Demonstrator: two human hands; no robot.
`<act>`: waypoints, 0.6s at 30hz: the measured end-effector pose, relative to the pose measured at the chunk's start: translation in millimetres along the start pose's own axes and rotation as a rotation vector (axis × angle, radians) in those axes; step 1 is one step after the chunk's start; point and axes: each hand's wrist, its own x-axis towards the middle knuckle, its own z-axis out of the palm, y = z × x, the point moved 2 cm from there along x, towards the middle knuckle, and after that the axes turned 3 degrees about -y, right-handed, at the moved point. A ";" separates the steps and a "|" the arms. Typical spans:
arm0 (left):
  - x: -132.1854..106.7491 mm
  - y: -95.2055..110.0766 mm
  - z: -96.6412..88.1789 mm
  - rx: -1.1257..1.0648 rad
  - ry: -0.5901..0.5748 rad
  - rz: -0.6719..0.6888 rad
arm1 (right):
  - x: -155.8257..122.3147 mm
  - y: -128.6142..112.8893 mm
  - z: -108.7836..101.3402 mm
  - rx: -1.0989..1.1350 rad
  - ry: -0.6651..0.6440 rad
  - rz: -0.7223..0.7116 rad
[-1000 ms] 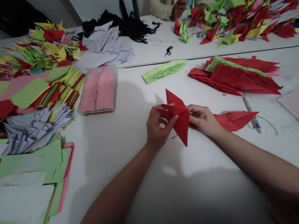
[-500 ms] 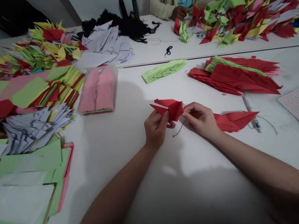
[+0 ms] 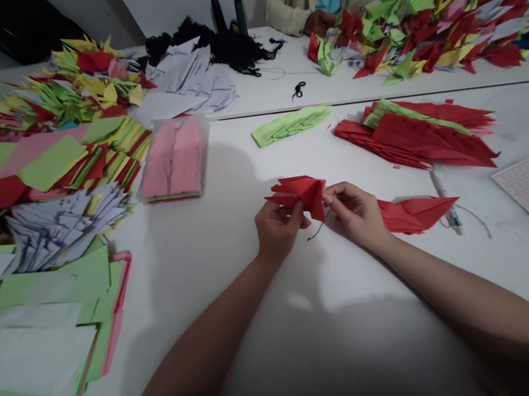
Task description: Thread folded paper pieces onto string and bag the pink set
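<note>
Over the middle of the white table, my left hand [image 3: 279,226] grips a folded red paper piece [image 3: 301,190] that looks like an origami bird. Its pointed flaps stick out to the left. My right hand [image 3: 354,206] pinches the paper's right edge between thumb and fingertips. A thin dark string [image 3: 319,228] hangs below the paper, between the two hands; where it attaches is hidden. Just right of my right hand lie more red folded papers [image 3: 414,213], partly covered by that hand.
A white pen [image 3: 444,198] lies near a red folded stack [image 3: 421,134]. Light green folded papers [image 3: 290,125] and a pink paper packet [image 3: 175,162] lie farther off. Coloured paper heaps [image 3: 446,12] stand at the back, beside a co-worker's hand [image 3: 320,21]. Paper sheets [image 3: 31,352] cover the left.
The red paper has tilted and turned in my fingers, so its flaps now spread wider and its right part points downward. Both hands stay nearly in place.
</note>
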 end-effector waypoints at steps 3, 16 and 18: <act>0.2 2.4 0.2 -0.017 0.014 -0.005 | 0.0 2.1 0.2 -0.005 -0.013 0.017; 1.3 -2.0 -3.4 0.166 0.025 0.154 | 0.0 -0.3 0.7 -0.053 -0.032 -0.009; 2.5 0.4 -5.7 0.281 0.068 0.265 | -0.1 -4.8 0.6 -0.101 -0.026 -0.076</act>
